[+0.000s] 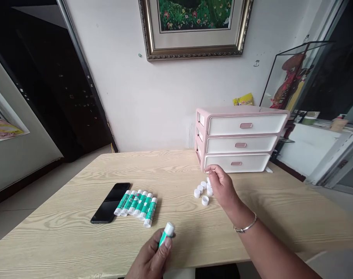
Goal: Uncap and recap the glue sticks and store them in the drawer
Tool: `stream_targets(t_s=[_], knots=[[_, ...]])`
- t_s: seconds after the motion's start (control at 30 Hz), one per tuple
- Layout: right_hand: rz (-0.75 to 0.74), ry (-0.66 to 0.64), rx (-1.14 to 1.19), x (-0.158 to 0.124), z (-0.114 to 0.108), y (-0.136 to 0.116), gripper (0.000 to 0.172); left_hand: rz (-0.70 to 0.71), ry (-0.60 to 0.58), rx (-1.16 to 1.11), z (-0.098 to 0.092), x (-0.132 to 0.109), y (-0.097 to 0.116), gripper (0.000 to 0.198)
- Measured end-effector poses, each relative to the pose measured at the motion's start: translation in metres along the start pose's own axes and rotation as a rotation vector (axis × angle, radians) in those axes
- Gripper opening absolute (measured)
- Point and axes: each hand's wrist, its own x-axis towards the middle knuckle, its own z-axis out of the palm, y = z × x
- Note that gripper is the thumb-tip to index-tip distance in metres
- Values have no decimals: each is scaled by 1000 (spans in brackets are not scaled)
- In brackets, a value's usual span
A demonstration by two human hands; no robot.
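My left hand (pixel 155 254) is closed around a green and white glue stick (pixel 168 229), held upright and slightly tilted near the table's front edge. Its white upper end points up. Over the right side of a group of small white caps (pixel 197 193), my right hand (pixel 221 186) is bent with thumb and fingers drawn together. Whether a cap is between those fingers is hidden. One cap (pixel 205 200) lies nearest to me with its hollow side showing. Several more glue sticks (pixel 139 202) lie side by side to the left, their near ends towards me.
A black phone (pixel 110 203) lies against the leftmost glue sticks. At the back right of the wooden table (pixel 86 240) stands a pink and white drawer unit (pixel 242 145), just behind my right hand. A yellow packet (pixel 244 99) shows above it.
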Motion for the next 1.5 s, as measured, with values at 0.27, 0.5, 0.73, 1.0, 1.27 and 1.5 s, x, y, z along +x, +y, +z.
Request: stream_targets(t_s=[0.27,0.5,0.73,1.0,1.27,1.5], knots=[[161,-148,-479,-41,-25,52,36,258,235,548,-6,33,-2,53],[39,-195,-453,-52,-19,68,34,220,341,922,12,49,-2,47],[71,-184,-403,-55,-5,78,40,212,424,1152,18,60,-1,43],[-186,-119,-562,-63,-3,64,49,212,469,1384,17,67,10,40],[-223,-177,-629,-55,6,86,62,389,621,1292,-9,44,36,35],[-409,-289,-536,-67,18,4,51,264,808,1307,-60,56,28,53]])
